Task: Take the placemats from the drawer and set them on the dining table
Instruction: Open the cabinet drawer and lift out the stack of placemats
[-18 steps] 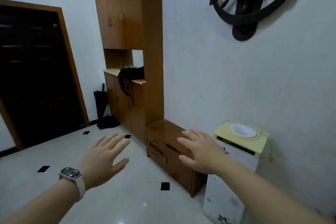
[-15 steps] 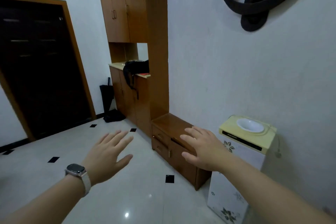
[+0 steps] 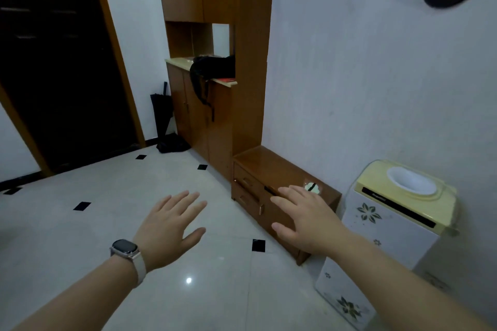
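Underfoot the floor (image 3: 80, 223) is glossy pale tile, broken by small black diamond insets and catching one bright spot of lamp glare. To the left a very dark door (image 3: 53, 62) sits in an orange-brown wooden frame. Against the white wall rises a tall cupboard (image 3: 252, 62) of smooth honey-coloured wood, flat-fronted and with an open niche at mid-height, where a limp black bag (image 3: 212, 66) slumps over the ledge with its strap dangling. A furled black umbrella (image 3: 161, 110) leans in the corner beside it. Butted against the cupboard's foot is a low chest (image 3: 269, 164) in darker, polished wood, boxy, with two drawers (image 3: 246, 181) stacked at its near left end. A dark slit beside them may be a gap, though in this dim light I cannot be sure. The placemats are hidden, presumably behind those fronts. Right of the chest stands a water dispenser (image 3: 390, 236) with a white flowered body and a yellowed plastic top holding a round white well. Both arms reach forward with palms down. The left hand (image 3: 169, 228) hangs over the tiles with fingers straight and spread, holding nothing. The right hand (image 3: 306, 220) is likewise flat and empty, in front of the chest's right half. A rounded square watch (image 3: 124, 247) on a pale band wraps the left wrist, and a small pale sticker (image 3: 311, 187) marks the chest top.
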{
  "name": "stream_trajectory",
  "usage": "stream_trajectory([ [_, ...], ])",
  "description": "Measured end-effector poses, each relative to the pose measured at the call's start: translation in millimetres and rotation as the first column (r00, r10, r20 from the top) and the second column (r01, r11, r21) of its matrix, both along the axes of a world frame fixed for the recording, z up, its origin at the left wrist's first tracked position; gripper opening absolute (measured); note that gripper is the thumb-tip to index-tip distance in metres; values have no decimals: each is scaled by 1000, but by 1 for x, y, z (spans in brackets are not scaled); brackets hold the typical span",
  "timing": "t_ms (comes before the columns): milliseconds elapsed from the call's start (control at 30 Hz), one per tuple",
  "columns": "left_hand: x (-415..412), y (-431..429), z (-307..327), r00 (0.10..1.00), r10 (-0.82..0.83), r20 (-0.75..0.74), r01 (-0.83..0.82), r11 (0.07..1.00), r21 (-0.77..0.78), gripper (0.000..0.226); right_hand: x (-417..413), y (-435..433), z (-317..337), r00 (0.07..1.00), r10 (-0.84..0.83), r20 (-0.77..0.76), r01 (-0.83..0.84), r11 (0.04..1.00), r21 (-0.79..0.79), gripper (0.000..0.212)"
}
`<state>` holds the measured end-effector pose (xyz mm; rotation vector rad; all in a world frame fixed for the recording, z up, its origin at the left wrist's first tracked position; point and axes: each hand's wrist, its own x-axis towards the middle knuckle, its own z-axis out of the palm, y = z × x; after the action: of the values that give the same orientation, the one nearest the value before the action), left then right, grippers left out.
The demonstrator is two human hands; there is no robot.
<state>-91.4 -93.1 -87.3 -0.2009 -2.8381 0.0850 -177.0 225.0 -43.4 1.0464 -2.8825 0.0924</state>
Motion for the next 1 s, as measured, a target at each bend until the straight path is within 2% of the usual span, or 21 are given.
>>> stream_trajectory([
  [400, -123, -149, -33, 997, -78, 28, 75, 993, 89, 56, -100, -139, -32, 995, -79, 58, 77, 997, 29, 61],
  [633, -188, -183, -43, 993, -114, 34, 110, 988, 112, 55, -166, -181, -41, 995, -76, 68, 75, 997, 19, 61],
  [1000, -334, -212, -69, 994, -46, 99, 38, 996, 83, 56, -333, -207, -109, 981, -38, 192, 49, 997, -57, 64],
])
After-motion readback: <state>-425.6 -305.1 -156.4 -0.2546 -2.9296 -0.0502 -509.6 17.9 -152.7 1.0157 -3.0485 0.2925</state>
